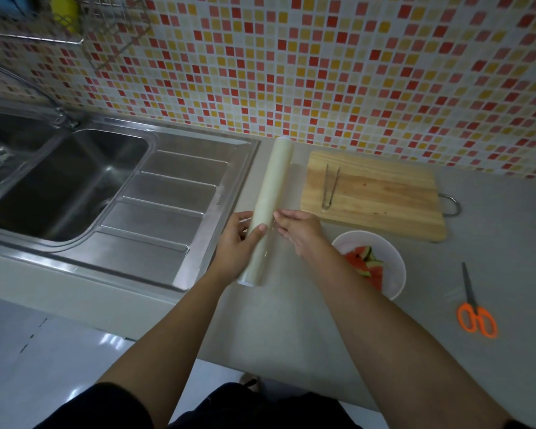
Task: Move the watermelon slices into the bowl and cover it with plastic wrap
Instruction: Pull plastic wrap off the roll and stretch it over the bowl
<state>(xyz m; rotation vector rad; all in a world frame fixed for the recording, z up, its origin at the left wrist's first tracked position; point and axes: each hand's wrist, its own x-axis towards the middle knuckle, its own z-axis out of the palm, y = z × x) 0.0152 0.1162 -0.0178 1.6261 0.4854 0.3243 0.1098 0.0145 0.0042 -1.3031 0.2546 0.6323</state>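
A long roll of plastic wrap (pixel 271 193) lies on the grey counter, pointing away from me. My left hand (pixel 237 243) grips its near part from the left, thumb over the top. My right hand (pixel 297 229) rests against the roll's right side, fingertips at the film's edge; a thin clear sheet seems to run under it. To the right stands a white bowl (pixel 393 274) with watermelon slices (pixel 367 264) inside, partly hidden by my right forearm.
A wooden cutting board (pixel 381 199) with metal tongs (pixel 330 187) lies behind the bowl. Orange-handled scissors (pixel 474 308) lie at the right. A steel sink (pixel 59 181) with a ribbed drainboard (pixel 167 205) fills the left. Tiled wall behind; counter edge near me.
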